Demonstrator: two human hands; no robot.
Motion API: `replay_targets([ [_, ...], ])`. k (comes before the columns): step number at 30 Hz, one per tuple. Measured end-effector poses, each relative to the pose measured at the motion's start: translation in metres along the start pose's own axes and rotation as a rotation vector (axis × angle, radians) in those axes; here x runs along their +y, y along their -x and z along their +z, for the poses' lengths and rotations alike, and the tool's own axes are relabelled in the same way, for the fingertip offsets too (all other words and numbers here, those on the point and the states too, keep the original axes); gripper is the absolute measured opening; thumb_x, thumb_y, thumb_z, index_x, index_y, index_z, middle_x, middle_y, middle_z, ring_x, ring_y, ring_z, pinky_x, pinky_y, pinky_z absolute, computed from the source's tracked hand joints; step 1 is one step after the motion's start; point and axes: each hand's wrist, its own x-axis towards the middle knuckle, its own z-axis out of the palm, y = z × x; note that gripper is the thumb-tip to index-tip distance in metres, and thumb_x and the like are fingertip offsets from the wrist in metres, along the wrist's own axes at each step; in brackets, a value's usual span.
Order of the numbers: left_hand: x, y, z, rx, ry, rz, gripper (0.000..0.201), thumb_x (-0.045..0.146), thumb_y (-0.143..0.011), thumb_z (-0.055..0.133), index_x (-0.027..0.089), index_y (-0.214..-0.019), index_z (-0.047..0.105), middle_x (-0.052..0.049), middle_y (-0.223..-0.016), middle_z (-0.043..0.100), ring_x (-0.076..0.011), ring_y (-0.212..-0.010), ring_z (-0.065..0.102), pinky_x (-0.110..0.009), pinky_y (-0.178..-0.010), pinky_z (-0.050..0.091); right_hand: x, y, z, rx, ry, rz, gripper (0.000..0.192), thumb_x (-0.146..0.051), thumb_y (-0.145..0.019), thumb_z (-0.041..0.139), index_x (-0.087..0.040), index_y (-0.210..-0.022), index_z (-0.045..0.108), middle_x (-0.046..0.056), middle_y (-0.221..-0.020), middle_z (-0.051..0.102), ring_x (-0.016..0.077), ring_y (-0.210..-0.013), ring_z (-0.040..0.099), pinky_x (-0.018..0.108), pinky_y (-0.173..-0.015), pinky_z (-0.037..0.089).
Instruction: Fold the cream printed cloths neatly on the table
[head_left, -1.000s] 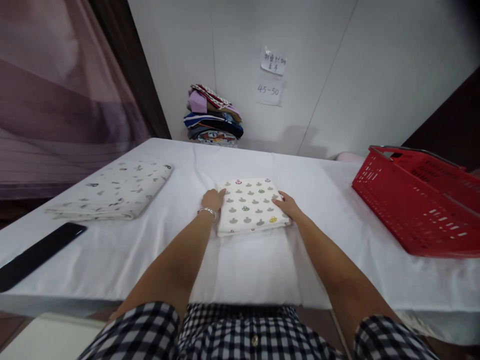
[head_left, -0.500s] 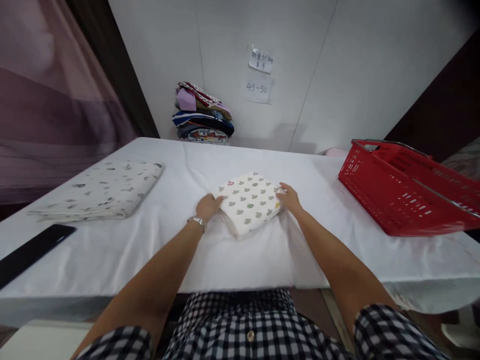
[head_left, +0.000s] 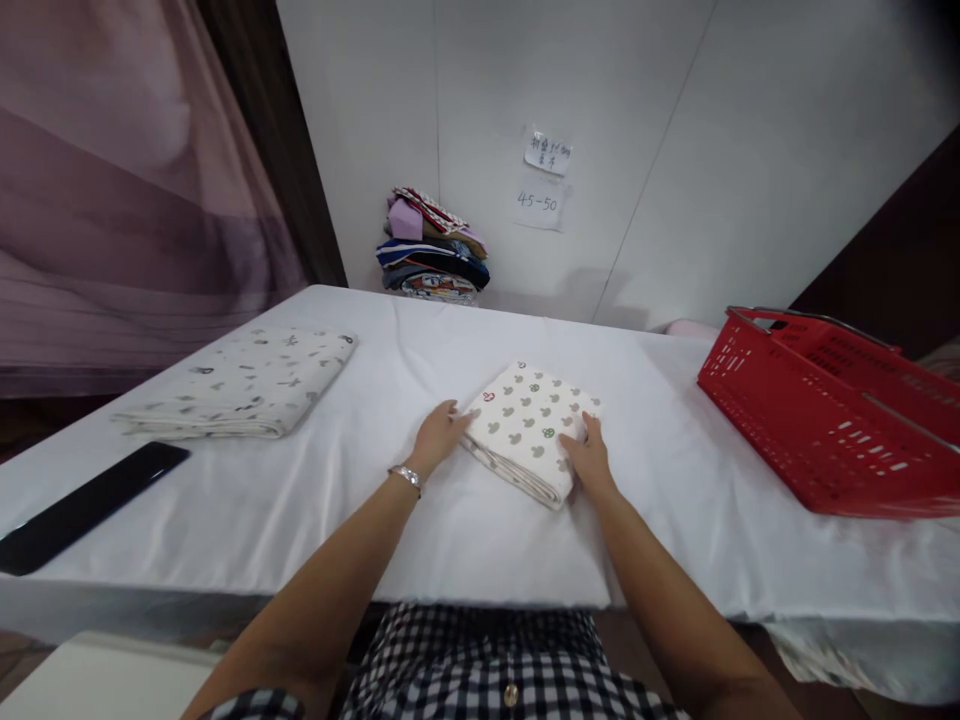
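A folded cream cloth (head_left: 525,415) with grey-green, red and green printed motifs lies on the white-covered table (head_left: 420,350) in front of me. Its layered fold faces my side. My left hand (head_left: 436,440), with a silver bracelet at the wrist, pinches the cloth's left corner. On the opposite side, my right hand (head_left: 590,457) grips the right edge, its thumb over the top; some of its fingers are hidden. A larger folded white cloth (head_left: 255,380) with scattered dark prints rests at the left of the table, apart from both hands.
A red plastic basket (head_left: 817,430) stands at the right side of the table. A black flat object (head_left: 90,505) lies at the left front. Behind the table, a stack of folded fabrics (head_left: 433,248) sits against the wall, near two paper notes (head_left: 541,200).
The cream cloth has been turned, so its layered fold now faces the front and it lies flatter. Both hands have stayed on its sides. The whole view has shifted slightly.
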Motion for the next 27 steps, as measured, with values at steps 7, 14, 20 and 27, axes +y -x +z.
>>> replay_targets([
  [7,0.023,0.062,0.028,-0.122,-0.049,0.037,0.034,0.049,-0.081,0.052,0.018,-0.094,0.06,-0.007,-0.093,0.066,-0.0203,-0.083,0.059,-0.029,-0.069,0.041,-0.002,-0.051,-0.038,-0.108,0.103,-0.022,0.07,-0.024,-0.066,0.063,-0.019,-0.134,0.047,0.009,-0.15,0.029,0.0252,-0.136,0.031,0.037,-0.11,0.03],
  [14,0.026,0.057,0.026,-0.148,0.133,-0.032,0.028,0.041,-0.085,0.045,0.019,-0.086,0.063,-0.004,-0.092,0.07,-0.018,-0.082,0.061,-0.028,-0.073,0.043,-0.017,-0.095,-0.053,-0.315,0.409,0.005,0.072,-0.023,-0.072,0.064,-0.018,-0.14,0.04,0.013,-0.136,0.05,0.0288,-0.121,0.05,0.041,-0.102,0.038],
  [20,0.035,0.029,0.037,-0.184,0.09,-0.102,0.027,0.035,-0.083,0.046,0.017,-0.097,0.062,-0.008,-0.091,0.07,-0.0187,-0.081,0.063,-0.027,-0.07,0.043,-0.013,-0.06,-0.051,-0.261,0.518,-0.048,0.065,-0.037,-0.082,0.054,-0.016,-0.141,0.037,0.013,-0.135,0.051,0.0296,-0.124,0.048,0.04,-0.102,0.037],
  [27,0.039,0.027,0.045,-0.165,0.048,-0.135,0.036,0.038,-0.081,0.051,0.017,-0.111,0.054,-0.011,-0.098,0.069,-0.0212,-0.085,0.064,-0.028,-0.067,0.041,-0.007,-0.037,-0.048,-0.188,0.672,-0.115,0.06,-0.042,-0.089,0.042,-0.016,-0.142,0.035,0.016,-0.124,0.056,0.0302,-0.117,0.05,0.04,-0.095,0.038],
])
